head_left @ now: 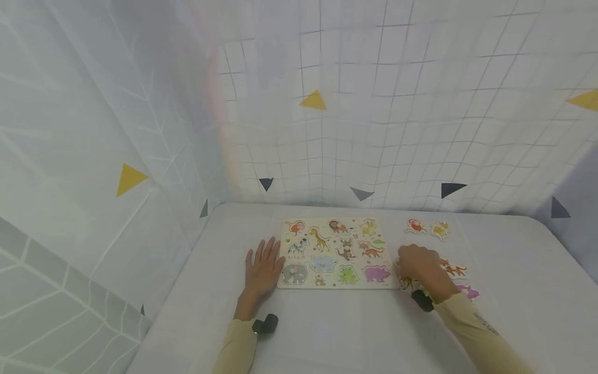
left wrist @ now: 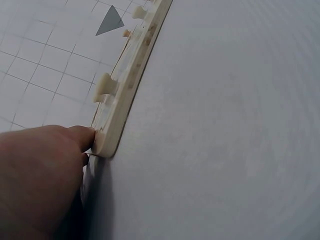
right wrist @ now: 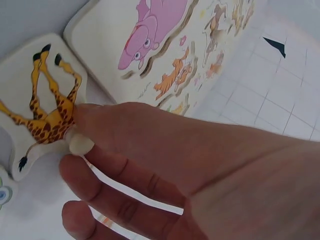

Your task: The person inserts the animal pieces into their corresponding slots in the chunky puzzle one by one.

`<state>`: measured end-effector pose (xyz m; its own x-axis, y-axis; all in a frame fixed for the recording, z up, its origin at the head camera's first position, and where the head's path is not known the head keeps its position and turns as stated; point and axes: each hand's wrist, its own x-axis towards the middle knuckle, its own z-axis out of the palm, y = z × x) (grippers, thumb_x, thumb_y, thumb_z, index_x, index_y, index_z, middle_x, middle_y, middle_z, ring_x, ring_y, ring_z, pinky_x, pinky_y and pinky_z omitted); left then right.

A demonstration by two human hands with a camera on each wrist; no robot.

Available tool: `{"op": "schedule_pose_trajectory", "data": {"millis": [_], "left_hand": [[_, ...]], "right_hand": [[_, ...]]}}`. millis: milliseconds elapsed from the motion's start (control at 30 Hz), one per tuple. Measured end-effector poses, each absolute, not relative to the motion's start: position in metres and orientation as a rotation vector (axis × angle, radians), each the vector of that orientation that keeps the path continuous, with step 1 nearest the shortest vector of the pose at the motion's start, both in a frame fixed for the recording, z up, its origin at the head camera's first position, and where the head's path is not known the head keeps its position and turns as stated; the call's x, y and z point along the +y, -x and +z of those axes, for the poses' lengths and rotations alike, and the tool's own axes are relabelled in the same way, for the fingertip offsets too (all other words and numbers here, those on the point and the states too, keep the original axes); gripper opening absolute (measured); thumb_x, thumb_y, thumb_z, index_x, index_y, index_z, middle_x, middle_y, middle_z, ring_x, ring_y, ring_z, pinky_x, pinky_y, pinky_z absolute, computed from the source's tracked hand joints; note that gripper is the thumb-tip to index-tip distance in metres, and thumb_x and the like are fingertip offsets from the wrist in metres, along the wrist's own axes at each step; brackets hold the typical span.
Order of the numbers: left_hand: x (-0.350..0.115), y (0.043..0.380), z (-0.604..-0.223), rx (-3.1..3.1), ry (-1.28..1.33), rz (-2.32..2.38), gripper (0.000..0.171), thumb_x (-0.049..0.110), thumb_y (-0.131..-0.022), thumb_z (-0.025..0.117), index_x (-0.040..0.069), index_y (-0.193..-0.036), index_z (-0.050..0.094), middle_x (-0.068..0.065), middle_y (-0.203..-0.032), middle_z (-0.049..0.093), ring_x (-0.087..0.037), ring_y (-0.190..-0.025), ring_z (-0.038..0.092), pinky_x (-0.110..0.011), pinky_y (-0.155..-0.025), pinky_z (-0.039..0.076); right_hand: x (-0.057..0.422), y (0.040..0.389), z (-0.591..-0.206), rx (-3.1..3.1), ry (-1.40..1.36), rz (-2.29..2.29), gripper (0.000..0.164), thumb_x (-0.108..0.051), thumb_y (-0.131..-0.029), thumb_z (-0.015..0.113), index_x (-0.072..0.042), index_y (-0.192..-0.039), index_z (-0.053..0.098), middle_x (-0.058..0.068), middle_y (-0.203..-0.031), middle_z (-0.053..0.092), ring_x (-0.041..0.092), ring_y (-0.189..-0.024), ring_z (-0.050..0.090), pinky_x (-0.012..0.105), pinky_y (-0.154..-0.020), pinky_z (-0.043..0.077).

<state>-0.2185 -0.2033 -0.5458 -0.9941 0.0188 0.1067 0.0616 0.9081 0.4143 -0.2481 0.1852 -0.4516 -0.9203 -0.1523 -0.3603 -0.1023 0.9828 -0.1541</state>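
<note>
A wooden animal puzzle board [head_left: 344, 287] lies flat on the table. My left hand [head_left: 263, 271] rests at its left side with fingers spread, and the thumb touches the board's corner [left wrist: 106, 145] in the left wrist view. To the right of the board, my right hand [head_left: 420, 265] is over a giraffe puzzle piece [right wrist: 52, 117]. Its thumb and curled fingers are around the pale knob [right wrist: 81, 143] of that piece; the exact finger contact is partly hidden. From the head view the giraffe piece is mostly covered by the hand.
Loose pieces lie at the right: a red monkey piece [head_left: 416, 225], a yellow animal piece [head_left: 440, 229], an orange animal piece [head_left: 453, 268] and a purple piece [head_left: 469, 292], partly behind the right arm. Knobs [left wrist: 105, 87] rise from the board's left part. A patterned curtain [head_left: 411, 130] hangs behind the table.
</note>
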Motion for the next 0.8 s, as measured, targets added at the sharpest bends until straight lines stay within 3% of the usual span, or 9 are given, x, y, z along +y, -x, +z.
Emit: {"op": "schedule_pose_trajectory", "data": {"millis": [167, 533, 800], "left_hand": [[-0.2033, 0.2157, -0.5412, -2.973, 0.055, -0.629, 0.059, 0.039, -0.108, 0.04, 0.014, -0.161, 0.033, -0.008, -0.173, 0.026, -0.036, -0.162, 0.016, -0.064, -0.131, 0.006], [-0.2039, 0.219, -0.5485, -2.987, 0.036, -0.615, 0.06, 0.044, -0.109, 0.036, 0.019, -0.163, 0.029, -0.003, -0.174, 0.021, -0.032, -0.164, 0.012, -0.061, -0.132, 0.004], [-0.2017, 0.2167, -0.5416, -2.977, 0.066, -0.65, 0.059, 0.04, -0.109, 0.038, 0.014, -0.161, 0.032, -0.008, -0.173, 0.025, -0.036, -0.162, 0.015, -0.064, -0.131, 0.004]], "right_hand": [[0.1862, 0.2483, -0.4494, 2.725, 0.18, -0.191, 0.024, -0.015, -0.088, 0.073, 0.002, -0.104, 0.068, 0.011, -0.081, 0.062, 0.028, -0.075, 0.057, 0.041, -0.069, 0.045], [0.1916, 0.2491, -0.4523, 2.718, 0.227, -0.194, 0.015, -0.016, -0.09, 0.075, -0.004, -0.095, 0.067, 0.007, -0.08, 0.064, 0.024, -0.074, 0.057, 0.038, -0.067, 0.044], [0.1948, 0.2479, -0.4527, 2.728, 0.247, -0.196, 0.014, -0.015, -0.088, 0.075, -0.006, -0.087, 0.065, 0.006, -0.077, 0.062, 0.023, -0.071, 0.057, 0.036, -0.064, 0.044]]}}
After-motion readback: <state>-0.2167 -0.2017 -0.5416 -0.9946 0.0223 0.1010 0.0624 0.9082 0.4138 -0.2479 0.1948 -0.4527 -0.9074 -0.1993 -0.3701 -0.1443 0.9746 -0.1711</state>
